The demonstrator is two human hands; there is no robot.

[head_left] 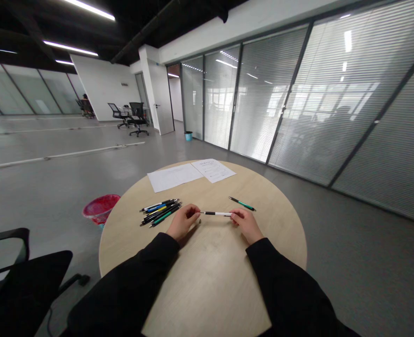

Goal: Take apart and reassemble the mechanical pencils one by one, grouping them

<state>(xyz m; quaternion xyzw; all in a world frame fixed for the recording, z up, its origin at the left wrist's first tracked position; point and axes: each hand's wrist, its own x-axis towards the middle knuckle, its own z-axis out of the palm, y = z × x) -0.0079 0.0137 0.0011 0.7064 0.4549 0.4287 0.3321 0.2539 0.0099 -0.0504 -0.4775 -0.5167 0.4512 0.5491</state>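
A white pen with a black grip (218, 214) is held level above the table between my two hands. My left hand (183, 222) pinches the thin end on the grip side. My right hand (246, 224) is closed on the white barrel's other end. A small dark piece (200, 221) lies just below my left fingertips, too small to make out. Left of my left hand is a pile of several pens (160, 211), black, blue, yellow, white and green. One green and black pen (242, 203) lies alone beyond my right hand.
The round wooden table (207, 276) carries two printed paper sheets (175, 177) at its far side. On the floor to the left stand a red bin (101, 208) and a black chair (27, 281). Glass partitions with blinds (305, 103) line the right.
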